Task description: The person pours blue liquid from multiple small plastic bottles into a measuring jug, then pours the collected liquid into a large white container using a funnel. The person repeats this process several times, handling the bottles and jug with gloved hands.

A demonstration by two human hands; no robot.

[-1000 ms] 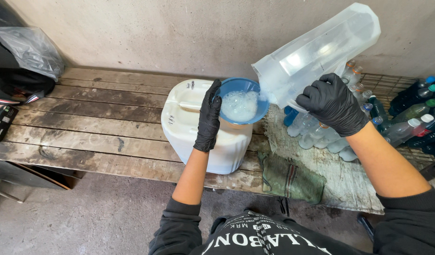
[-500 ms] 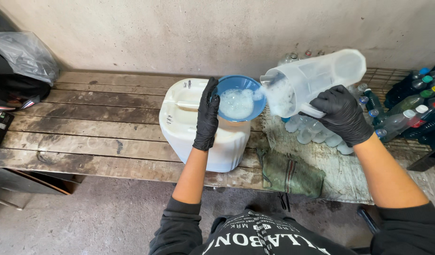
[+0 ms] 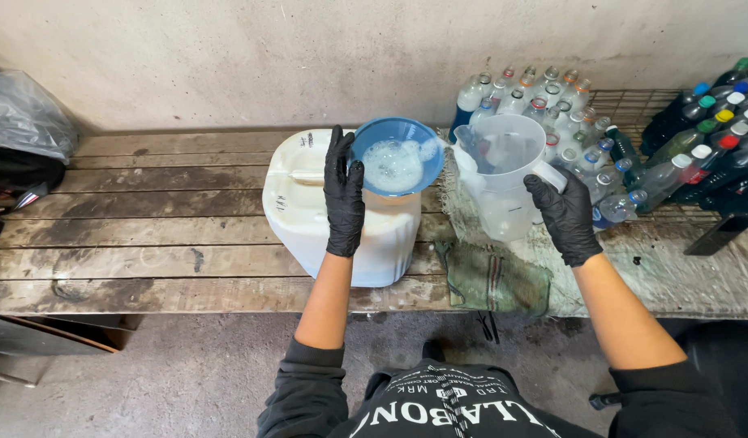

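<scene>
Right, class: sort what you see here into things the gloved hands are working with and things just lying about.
In use:
left hand
blue funnel
white jerrycan
right hand
clear jug

Lying about:
capped bottles
green cloth
grey plastic bag

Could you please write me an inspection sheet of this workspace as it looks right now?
Surface: wooden bench, planks stained and worn.
Job's things: blue funnel holding foamy liquid, set on a white jerrycan; clear jug, upright, looks empty.
Clutter: green cloth; clear bottles; dark bottles with coloured caps.
Grippers: left hand, black glove, on the funnel's rim; right hand, black glove, gripping the jug handle.
Cables: nothing seen.
Surroundings: bare wall, grey plastic bag, concrete floor.
</scene>
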